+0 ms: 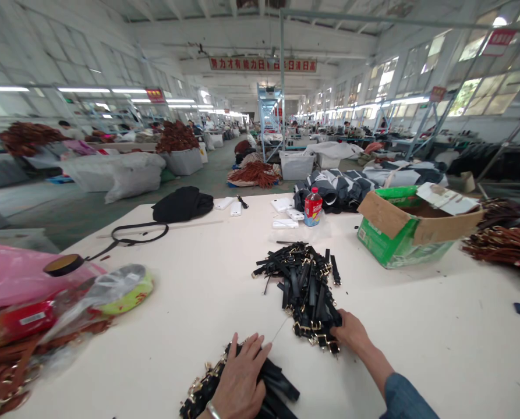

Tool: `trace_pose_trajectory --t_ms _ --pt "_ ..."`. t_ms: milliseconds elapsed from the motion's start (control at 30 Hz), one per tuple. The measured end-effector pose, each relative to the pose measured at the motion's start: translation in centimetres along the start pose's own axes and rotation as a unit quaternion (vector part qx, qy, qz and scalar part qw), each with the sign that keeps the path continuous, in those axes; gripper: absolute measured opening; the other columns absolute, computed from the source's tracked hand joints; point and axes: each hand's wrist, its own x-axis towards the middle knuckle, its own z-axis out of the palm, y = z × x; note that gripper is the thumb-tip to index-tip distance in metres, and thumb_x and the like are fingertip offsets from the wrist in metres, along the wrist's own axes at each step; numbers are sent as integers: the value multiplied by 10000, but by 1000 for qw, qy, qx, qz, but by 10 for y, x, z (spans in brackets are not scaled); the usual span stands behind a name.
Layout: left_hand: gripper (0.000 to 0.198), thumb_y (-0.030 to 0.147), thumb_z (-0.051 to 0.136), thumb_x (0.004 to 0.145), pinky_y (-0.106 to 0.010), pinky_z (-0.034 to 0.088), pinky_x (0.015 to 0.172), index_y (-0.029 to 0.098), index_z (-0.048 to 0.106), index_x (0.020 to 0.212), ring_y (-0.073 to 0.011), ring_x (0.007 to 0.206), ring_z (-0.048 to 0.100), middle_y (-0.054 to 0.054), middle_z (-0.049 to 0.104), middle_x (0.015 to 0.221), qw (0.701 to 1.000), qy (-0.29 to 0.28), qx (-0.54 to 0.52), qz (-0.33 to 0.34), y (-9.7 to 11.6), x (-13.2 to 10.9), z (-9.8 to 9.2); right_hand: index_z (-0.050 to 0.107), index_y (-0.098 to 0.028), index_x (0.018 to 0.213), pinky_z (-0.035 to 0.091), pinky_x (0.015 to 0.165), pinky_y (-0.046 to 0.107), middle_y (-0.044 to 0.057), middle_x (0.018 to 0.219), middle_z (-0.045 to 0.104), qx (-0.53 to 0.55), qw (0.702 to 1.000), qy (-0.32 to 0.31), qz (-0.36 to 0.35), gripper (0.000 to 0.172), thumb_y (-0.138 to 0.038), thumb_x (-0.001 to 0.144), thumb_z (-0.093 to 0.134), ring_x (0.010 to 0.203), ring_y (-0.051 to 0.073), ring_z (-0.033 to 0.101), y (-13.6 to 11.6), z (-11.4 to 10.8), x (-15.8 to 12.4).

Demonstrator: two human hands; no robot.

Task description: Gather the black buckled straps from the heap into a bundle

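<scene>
My left hand [242,375] lies flat, fingers stretched out, on top of a near bundle of black straps [281,381] with gold-coloured buckles along its left side. A larger loose pile of black buckle straps [306,285] lies farther forward on the pale table. At that pile's right front edge is my right hand [351,331], its fingers closed on a black buckle strap; the fingertips are partly hidden among the straps. A thin thread seems to run between the bundle and the pile.
A green cardboard box [382,241] stands at the right, near brown straps [513,244]. A red-labelled bottle [312,208] and white boxes [285,223] are at the back. Tape rolls [128,294], plastic bags and brown straps crowd the left. A black cloth bundle [183,203] lies back left.
</scene>
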Motion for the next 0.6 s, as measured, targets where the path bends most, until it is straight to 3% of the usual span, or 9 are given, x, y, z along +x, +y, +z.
trace_pose_trajectory --t_ms 167,267,333,433,533,600 --pt "418 196 414 808 -590 191 1060 272 466 1216 -217 1185 432 -45 535 1229 990 127 -62 -4 9 0 4 581 -162 812 396 481 232 16 628 604 127 987 -85 49 222 -289 630 568 563 140 540 10 -6 -28" --pt "394 189 420 810 -474 348 1017 247 496 1192 -207 1153 459 -66 542 1206 969 160 -188 8 27 3 12 569 -159 899 418 466 200 46 747 635 221 964 -115 89 310 -412 720 547 592 113 561 16 -6 -59" --pt "374 177 444 773 -395 433 934 226 549 1128 -202 1050 525 -72 581 1127 941 124 -315 -24 46 9 15 570 -153 914 449 506 178 68 859 640 333 925 -119 139 346 -431 710 601 663 101 582 17 -5 -82" --pt "274 192 501 700 -352 475 797 152 626 941 -203 849 585 -80 633 912 849 9 -516 -109 78 24 22 577 -163 923 484 539 180 68 952 631 480 844 -126 205 379 -390 647 703 747 117 600 13 -2 -112" --pt "352 316 543 692 -316 488 656 95 582 963 -200 741 602 -92 635 812 783 -60 -607 -123 104 37 30 578 -174 938 488 502 209 51 898 638 518 818 -168 185 413 -367 609 736 718 140 602 1 7 -133" --pt "470 430 558 688 -285 477 584 89 537 1011 -194 713 603 -98 635 822 757 -83 -640 -107 114 41 32 593 -152 907 472 488 219 44 776 638 510 826 -209 118 407 -392 608 728 624 130 583 -11 15 -143"
